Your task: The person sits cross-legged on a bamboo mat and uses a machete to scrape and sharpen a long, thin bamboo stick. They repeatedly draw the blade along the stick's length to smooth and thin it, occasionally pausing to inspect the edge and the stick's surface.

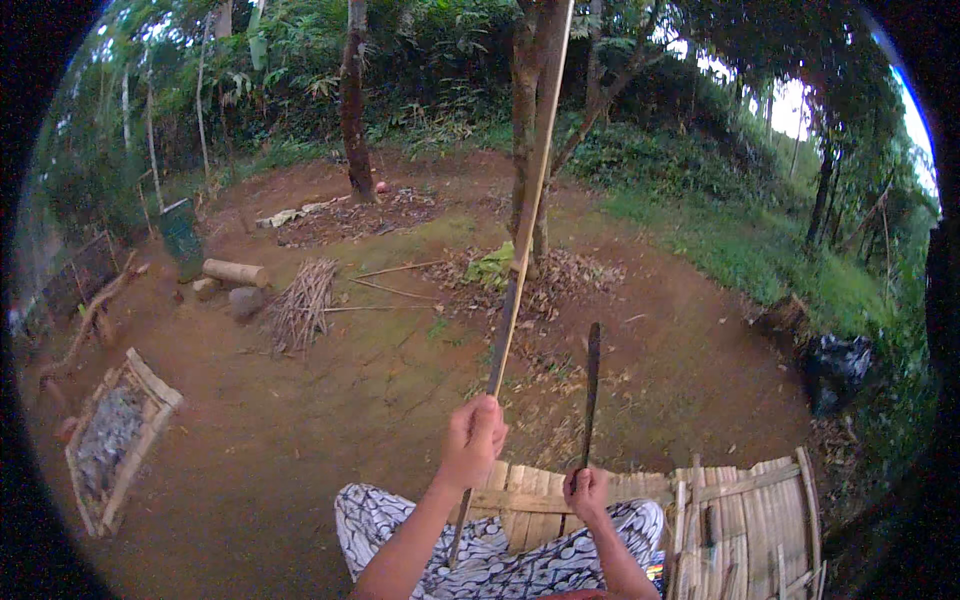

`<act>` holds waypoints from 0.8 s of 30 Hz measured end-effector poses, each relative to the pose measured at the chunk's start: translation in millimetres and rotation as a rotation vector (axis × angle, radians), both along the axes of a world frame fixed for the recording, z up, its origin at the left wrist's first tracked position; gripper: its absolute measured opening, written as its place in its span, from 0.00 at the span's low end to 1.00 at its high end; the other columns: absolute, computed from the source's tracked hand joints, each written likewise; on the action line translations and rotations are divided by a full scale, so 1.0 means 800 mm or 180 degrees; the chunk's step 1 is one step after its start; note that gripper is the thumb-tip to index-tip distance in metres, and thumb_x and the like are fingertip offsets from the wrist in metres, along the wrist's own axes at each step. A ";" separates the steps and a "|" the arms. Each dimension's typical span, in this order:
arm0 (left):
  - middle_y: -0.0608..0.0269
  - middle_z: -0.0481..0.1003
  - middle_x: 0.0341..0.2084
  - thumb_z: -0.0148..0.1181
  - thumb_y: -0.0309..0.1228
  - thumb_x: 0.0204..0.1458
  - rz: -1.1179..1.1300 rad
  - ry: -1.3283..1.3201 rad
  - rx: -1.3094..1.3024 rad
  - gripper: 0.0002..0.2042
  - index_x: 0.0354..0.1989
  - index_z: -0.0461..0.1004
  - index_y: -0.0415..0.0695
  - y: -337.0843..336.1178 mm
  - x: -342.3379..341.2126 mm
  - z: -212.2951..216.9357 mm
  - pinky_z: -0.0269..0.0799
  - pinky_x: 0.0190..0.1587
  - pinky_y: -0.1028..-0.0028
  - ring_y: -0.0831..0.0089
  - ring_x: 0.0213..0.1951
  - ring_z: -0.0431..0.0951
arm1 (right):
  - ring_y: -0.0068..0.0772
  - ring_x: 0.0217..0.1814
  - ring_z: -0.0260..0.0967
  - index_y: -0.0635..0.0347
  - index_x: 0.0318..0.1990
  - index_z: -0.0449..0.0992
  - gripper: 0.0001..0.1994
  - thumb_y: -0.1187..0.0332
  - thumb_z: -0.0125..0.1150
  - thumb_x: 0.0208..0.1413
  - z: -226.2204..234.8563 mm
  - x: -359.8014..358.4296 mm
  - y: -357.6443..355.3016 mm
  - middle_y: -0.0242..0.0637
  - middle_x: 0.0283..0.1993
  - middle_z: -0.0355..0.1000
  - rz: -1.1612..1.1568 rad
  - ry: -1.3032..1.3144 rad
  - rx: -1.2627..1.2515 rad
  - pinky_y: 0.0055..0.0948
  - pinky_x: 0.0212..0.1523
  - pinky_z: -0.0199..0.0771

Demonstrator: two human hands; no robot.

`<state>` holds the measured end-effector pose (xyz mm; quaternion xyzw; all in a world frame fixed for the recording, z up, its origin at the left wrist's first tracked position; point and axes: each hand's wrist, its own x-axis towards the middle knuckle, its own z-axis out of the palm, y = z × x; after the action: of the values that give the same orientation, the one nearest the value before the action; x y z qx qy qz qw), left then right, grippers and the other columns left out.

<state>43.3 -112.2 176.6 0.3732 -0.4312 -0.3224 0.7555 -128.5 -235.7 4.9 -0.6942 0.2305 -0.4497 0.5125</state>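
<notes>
My left hand (473, 443) is closed round a long split bamboo strip (538, 200). The strip rises steeply past the top of the view, pale along one edge and dark on its face, and its lower end comes down over my lap. To the right, my right hand (587, 490) grips a machete (593, 390) with its long dark blade pointing up. The handle is mostly hidden inside the fist. Blade and strip are apart. Beneath both hands are my crossed legs in black-and-white patterned cloth (390, 520).
A slatted bamboo bench (745, 520) extends at the right. On the dirt ground are a bundle of sticks (303, 305), a cut log (235, 272) and a framed ash pit (110, 445). A black plastic bag (838, 368) sits far right; trees (355, 100) stand beyond.
</notes>
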 end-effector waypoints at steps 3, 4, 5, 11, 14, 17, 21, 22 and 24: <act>0.76 0.54 0.11 0.42 0.39 0.61 -0.0168 0.0082 -0.0034 0.16 0.21 0.59 0.46 0.004 -0.010 -0.003 0.49 0.16 0.81 0.86 0.14 0.54 | 0.38 0.17 0.60 0.57 0.24 0.67 0.24 0.43 0.52 0.50 0.077 -0.042 -0.058 0.35 0.16 0.64 -0.0525 0.0722 -0.2224 0.37 0.24 0.60; 0.75 0.55 0.12 0.43 0.39 0.60 -0.0063 0.0026 0.0022 0.16 0.21 0.59 0.46 0.011 -0.007 -0.008 0.50 0.16 0.81 0.85 0.14 0.55 | 0.42 0.17 0.61 0.57 0.25 0.68 0.24 0.42 0.54 0.47 0.152 -0.038 -0.041 0.35 0.16 0.65 -0.0296 0.1055 -0.2417 0.41 0.27 0.60; 0.75 0.56 0.12 0.43 0.38 0.60 -0.0022 -0.0005 0.0043 0.15 0.22 0.60 0.46 0.013 -0.009 -0.011 0.50 0.17 0.80 0.85 0.15 0.56 | 0.43 0.18 0.63 0.56 0.25 0.69 0.24 0.41 0.55 0.45 0.194 -0.039 -0.035 0.34 0.16 0.65 -0.0324 0.1248 -0.2816 0.41 0.30 0.62; 0.76 0.55 0.11 0.44 0.39 0.59 0.0166 -0.0657 0.0058 0.14 0.22 0.60 0.47 0.019 0.009 -0.038 0.48 0.16 0.80 0.85 0.14 0.54 | 0.41 0.18 0.64 0.52 0.21 0.68 0.21 0.43 0.59 0.40 0.347 -0.013 -0.013 0.34 0.14 0.62 -0.0551 0.1967 -0.4912 0.40 0.31 0.64; 0.77 0.49 0.10 0.43 0.47 0.59 -0.0411 -0.0028 -0.0126 0.18 0.21 0.56 0.50 0.027 -0.001 0.004 0.42 0.12 0.80 0.86 0.11 0.48 | 0.41 0.17 0.64 0.51 0.19 0.69 0.20 0.44 0.59 0.40 0.421 -0.030 -0.058 0.35 0.14 0.62 -0.0646 0.2133 -0.5265 0.39 0.26 0.65; 0.78 0.49 0.10 0.42 0.51 0.58 -0.0996 0.0652 0.0144 0.20 0.20 0.56 0.52 0.007 -0.005 0.015 0.42 0.12 0.81 0.86 0.11 0.48 | 0.42 0.17 0.62 0.55 0.21 0.71 0.21 0.45 0.57 0.45 0.473 -0.026 -0.071 0.37 0.14 0.62 -0.1164 0.2891 -0.5017 0.39 0.25 0.63; 0.79 0.49 0.10 0.41 0.53 0.57 -0.0778 0.0677 0.0722 0.20 0.19 0.55 0.54 0.015 0.013 -0.037 0.42 0.12 0.82 0.86 0.11 0.48 | 0.47 0.19 0.68 0.62 0.26 0.75 0.23 0.47 0.54 0.51 0.518 -0.002 -0.095 0.47 0.15 0.65 -0.2151 0.1692 -0.3454 0.36 0.20 0.64; 0.79 0.49 0.10 0.41 0.53 0.57 -0.0777 0.0721 0.0691 0.20 0.19 0.55 0.55 0.028 0.004 -0.028 0.42 0.12 0.82 0.86 0.11 0.48 | 0.48 0.19 0.67 0.66 0.24 0.73 0.21 0.54 0.53 0.54 0.511 -0.011 -0.105 0.50 0.16 0.64 -0.2033 0.1403 -0.3661 0.37 0.21 0.64; 0.78 0.49 0.10 0.40 0.54 0.57 -0.0784 0.0608 0.0497 0.21 0.19 0.55 0.54 0.029 0.013 -0.026 0.42 0.11 0.81 0.85 0.10 0.47 | 0.48 0.19 0.67 0.65 0.24 0.72 0.20 0.53 0.54 0.53 0.493 -0.025 -0.097 0.50 0.16 0.65 -0.1832 0.1519 -0.3408 0.37 0.21 0.63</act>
<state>53.8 -88.8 156.0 0.3428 -0.3736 -0.4791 0.7165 -148.5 -313.4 399.0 -0.8448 0.2588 -0.4551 -0.1104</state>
